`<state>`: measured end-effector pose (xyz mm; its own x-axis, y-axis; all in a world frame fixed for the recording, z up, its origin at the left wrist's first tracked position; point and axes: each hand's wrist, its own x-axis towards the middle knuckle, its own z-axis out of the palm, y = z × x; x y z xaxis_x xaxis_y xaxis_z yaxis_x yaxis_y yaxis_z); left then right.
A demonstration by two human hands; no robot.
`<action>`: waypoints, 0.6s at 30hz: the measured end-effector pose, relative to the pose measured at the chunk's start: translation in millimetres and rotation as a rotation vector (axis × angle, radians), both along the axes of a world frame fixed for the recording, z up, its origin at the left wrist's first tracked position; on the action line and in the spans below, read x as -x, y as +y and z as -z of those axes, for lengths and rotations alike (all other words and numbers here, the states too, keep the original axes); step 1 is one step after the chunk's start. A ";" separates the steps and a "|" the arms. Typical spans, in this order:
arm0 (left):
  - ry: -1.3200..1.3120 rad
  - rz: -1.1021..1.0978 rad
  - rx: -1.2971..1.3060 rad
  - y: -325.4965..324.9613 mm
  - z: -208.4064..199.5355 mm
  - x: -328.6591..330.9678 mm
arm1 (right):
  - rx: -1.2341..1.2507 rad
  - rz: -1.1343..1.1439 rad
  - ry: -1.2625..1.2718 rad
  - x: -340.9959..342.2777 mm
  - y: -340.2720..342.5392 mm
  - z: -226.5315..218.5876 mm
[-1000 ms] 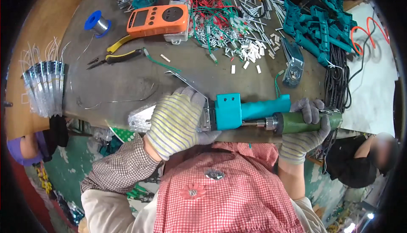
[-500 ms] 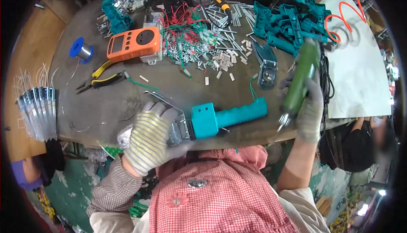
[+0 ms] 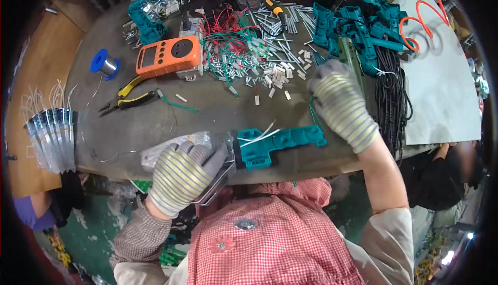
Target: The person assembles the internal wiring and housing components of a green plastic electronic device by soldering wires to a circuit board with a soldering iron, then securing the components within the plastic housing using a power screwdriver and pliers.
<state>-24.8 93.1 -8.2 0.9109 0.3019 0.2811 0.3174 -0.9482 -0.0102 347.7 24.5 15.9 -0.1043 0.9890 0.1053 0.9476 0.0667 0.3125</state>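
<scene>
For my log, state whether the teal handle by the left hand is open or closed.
Open: the teal handle shows its hollow inside, with white wires across it.

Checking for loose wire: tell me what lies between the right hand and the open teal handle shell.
In the head view, a thin green wire runs between the right hand and the teal handle shell, with bare tabletop around it.

— What is set beside the dark worktop [image 3: 223, 114]?
— A wooden surface [image 3: 49, 62], left; a white board [image 3: 441, 108], right.
— And below?
— A green, pale-patched floor [image 3: 104, 228] is seen, and a bright light [image 3: 447, 257].
</scene>
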 end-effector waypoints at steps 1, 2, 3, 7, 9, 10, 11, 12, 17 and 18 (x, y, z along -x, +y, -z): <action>0.002 0.001 0.002 -1.4 1.0 0.2 | 0.002 0.001 0.002 6.3 3.6 3.6; 0.030 0.021 0.081 -2.6 1.8 0.4 | 0.032 0.057 -0.095 10.8 6.6 9.1; 0.057 0.039 0.160 -3.4 2.5 0.4 | 0.063 0.111 -0.192 12.1 7.9 14.4; -0.178 0.123 0.208 13.7 -9.6 -14.2 | 0.050 0.047 -0.250 6.0 16.4 32.2; -0.259 0.058 0.137 41.0 -9.0 -28.6 | -0.020 -0.005 -0.138 2.3 16.6 30.0; -0.395 0.079 -0.021 57.0 -8.9 -50.2 | -0.084 -0.032 -0.030 -1.0 11.1 27.1; -0.239 0.060 -0.014 77.3 -12.9 -64.1 | -0.260 -0.178 0.231 1.2 9.4 16.8; -0.272 0.073 -0.094 98.2 -1.9 -81.0 | -0.248 -0.198 0.236 9.7 9.5 11.0; 0.264 0.124 -0.293 159.7 2.7 -167.9 | -0.080 0.271 1.659 65.1 -35.6 -3.1; 0.258 0.123 -0.285 167.5 4.1 -178.1 | -0.035 0.348 1.865 84.3 -51.3 -7.4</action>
